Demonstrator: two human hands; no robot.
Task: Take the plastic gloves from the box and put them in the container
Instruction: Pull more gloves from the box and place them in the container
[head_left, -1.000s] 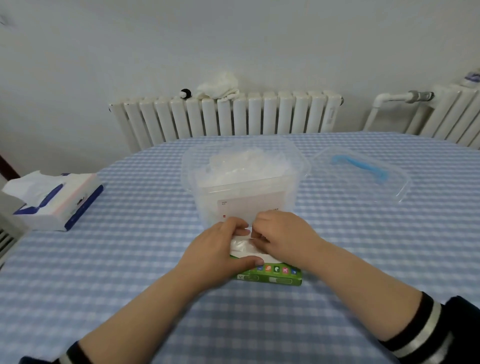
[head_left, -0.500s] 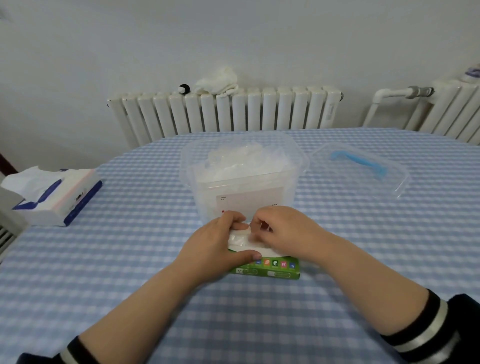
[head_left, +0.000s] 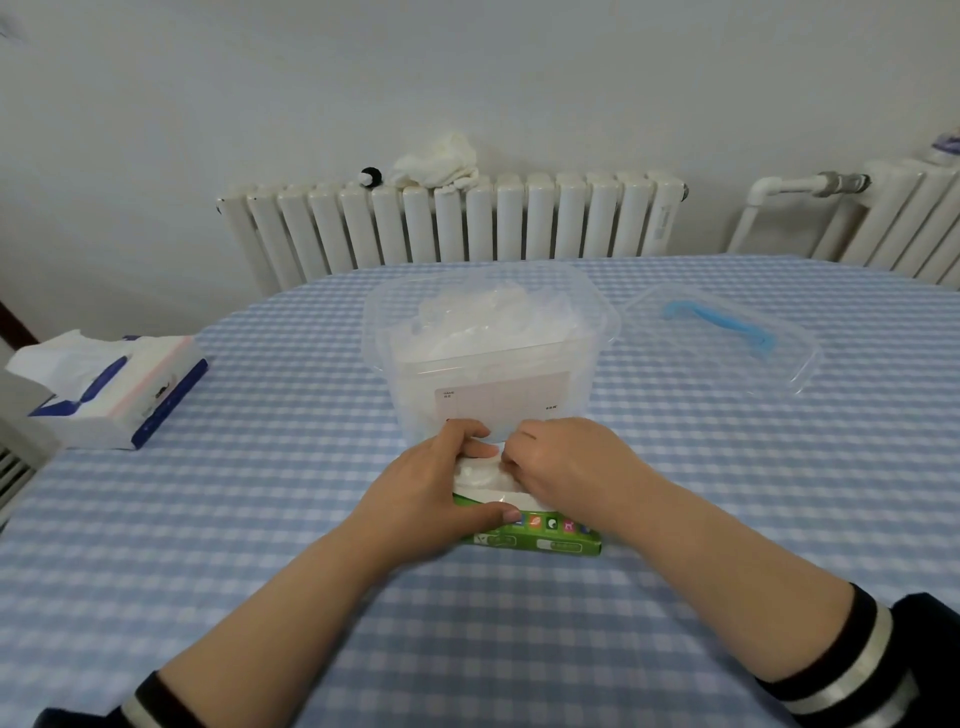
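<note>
Nearest, the green box (head_left: 540, 535) lies flat on the checked table (head_left: 260, 519). The left hand (head_left: 426, 493) curls over its left end, thumb pressed along the top edge. The right hand (head_left: 566, 467) sits on the box's far side, fingertips bent together, pinching the white plastic gloves (head_left: 480, 475) that bulge from its opening. Just behind the box stands the clear container (head_left: 493, 343), more gloves piled inside. Right of the container lies its lid (head_left: 727, 338); well left, a tissue pack (head_left: 109, 384).
</note>
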